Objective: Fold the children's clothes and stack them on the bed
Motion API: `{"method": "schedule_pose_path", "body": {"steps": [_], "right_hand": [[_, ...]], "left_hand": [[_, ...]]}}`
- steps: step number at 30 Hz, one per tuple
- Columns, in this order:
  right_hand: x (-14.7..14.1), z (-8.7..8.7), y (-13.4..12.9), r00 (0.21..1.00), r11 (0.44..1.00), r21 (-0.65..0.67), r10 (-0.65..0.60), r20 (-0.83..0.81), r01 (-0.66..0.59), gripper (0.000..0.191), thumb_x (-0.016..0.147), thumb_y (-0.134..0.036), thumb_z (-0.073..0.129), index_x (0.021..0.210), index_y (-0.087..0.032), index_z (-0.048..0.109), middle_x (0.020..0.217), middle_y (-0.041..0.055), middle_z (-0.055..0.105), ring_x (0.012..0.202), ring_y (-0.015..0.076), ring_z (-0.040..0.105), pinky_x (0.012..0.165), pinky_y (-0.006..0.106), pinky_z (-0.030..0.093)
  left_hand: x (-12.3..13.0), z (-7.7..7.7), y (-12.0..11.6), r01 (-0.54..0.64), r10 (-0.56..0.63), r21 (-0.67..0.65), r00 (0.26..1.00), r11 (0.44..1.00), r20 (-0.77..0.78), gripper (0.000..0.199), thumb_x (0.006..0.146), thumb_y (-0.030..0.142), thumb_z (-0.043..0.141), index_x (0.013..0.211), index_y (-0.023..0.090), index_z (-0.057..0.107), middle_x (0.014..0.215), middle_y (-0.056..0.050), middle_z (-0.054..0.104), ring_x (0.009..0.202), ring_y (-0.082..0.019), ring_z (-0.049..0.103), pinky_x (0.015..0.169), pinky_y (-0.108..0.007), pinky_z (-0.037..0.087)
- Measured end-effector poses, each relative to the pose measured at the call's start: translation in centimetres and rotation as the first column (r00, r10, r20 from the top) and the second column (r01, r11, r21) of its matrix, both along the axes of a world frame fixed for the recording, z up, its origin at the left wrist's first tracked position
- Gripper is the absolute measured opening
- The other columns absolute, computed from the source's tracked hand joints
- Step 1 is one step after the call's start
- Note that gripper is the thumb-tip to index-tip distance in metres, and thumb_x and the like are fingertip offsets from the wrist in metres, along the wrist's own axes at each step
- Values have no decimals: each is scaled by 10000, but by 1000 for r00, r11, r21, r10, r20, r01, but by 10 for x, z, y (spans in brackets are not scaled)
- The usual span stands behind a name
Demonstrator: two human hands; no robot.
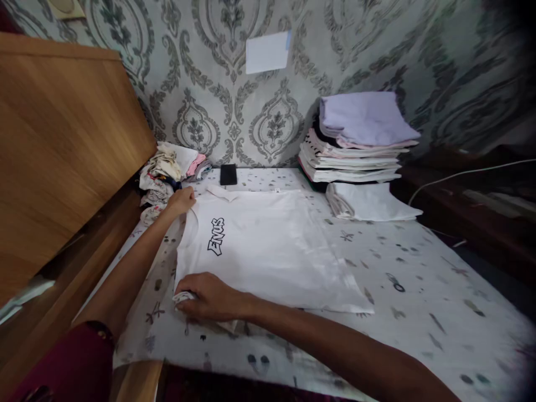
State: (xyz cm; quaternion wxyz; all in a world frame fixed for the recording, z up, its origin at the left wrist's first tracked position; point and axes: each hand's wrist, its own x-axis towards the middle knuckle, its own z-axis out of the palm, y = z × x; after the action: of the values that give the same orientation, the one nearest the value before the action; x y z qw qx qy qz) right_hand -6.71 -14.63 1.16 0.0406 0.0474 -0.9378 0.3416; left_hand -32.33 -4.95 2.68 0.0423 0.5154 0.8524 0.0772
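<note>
A white T-shirt (pixel 268 245) with dark "EIVUS" lettering lies flat on the patterned sheet (pixel 419 312), its neckline toward the left. At the shirt's far left corner, near the neckline, my left hand (pixel 182 201) is closed on the fabric. My right hand (pixel 209 296) is closed round bunched white cloth at the near left corner of the same shirt. A small white piece of cloth (pixel 221 193) lies along the shirt's far edge.
Folded clothes (pixel 355 159) are stacked at the back right, lavender on top, with a folded white garment (pixel 372 202) before them. Crumpled clothes (pixel 161 173) sit at the back left, beside a black flat object (pixel 228 175). A wooden panel (pixel 67 139) rises at left.
</note>
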Motion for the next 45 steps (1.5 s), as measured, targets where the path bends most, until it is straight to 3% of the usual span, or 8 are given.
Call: {"method": "schedule_pose_path", "body": {"steps": [7,11,19,24,28,34,38,45], "right_hand": [[18,13,-9,989,989,1,146,9,-146,462,945,-311,623,1366,-138,543,1264,145,653,1157,234,607,1008,360,467],[42,14,-13,988,991,12,135,-74,-134,423,956,-291,606,1340,-118,563,1274,147,644,1205,229,583,1058,365,443],[167,0,37,868,885,-217,-454,-203,412,272,996,-283,510,1233,-201,615,1224,110,654,1140,199,626,966,410,544],[260,-11,54,720,715,92,-680,-134,693,267,953,-350,576,1182,-238,653,1254,117,640,1111,264,654,919,483,580],[290,-24,51,712,660,277,-681,-171,698,260,951,-341,561,1145,-215,680,1269,140,634,1127,290,645,914,500,588],[281,-28,52,688,623,294,-675,-266,725,214,962,-224,498,1055,-204,690,1137,120,689,1048,256,662,887,447,590],[277,-19,56,667,606,282,-697,-264,744,209,959,-195,456,953,-206,665,943,94,695,879,230,676,767,392,596],[269,17,76,773,746,225,-632,-58,627,269,999,-353,461,1009,-213,691,1032,93,714,898,218,703,792,372,593]], "left_hand": [[30,-10,-29,38,-30,43,987,998,-160,322,919,207,448,1199,129,588,1253,-204,630,1218,-336,570,1011,-462,432],[63,-25,-49,347,-331,157,936,925,-115,509,990,371,373,1433,120,408,1503,-191,466,1403,-275,428,1143,-425,351],[86,-38,-90,464,-460,88,886,882,-57,506,981,404,373,1390,117,455,1514,-204,453,1435,-318,373,1163,-503,301],[144,12,-144,751,-762,125,638,648,112,286,1023,344,356,980,194,596,1022,-74,635,971,-205,601,866,-331,487],[183,21,-191,886,-883,-86,462,456,80,137,980,214,442,929,202,568,929,-51,610,854,-206,565,782,-339,456],[188,2,-216,767,-804,-249,584,592,-112,327,792,-48,417,997,176,539,980,-104,618,898,-259,565,791,-392,441],[186,20,-210,671,-637,-83,730,737,247,157,875,76,413,877,212,490,823,-8,583,734,-164,528,677,-278,427],[167,55,-166,685,-488,-44,561,727,668,195,943,371,474,904,206,569,772,12,610,682,-130,549,611,-227,432]]}}
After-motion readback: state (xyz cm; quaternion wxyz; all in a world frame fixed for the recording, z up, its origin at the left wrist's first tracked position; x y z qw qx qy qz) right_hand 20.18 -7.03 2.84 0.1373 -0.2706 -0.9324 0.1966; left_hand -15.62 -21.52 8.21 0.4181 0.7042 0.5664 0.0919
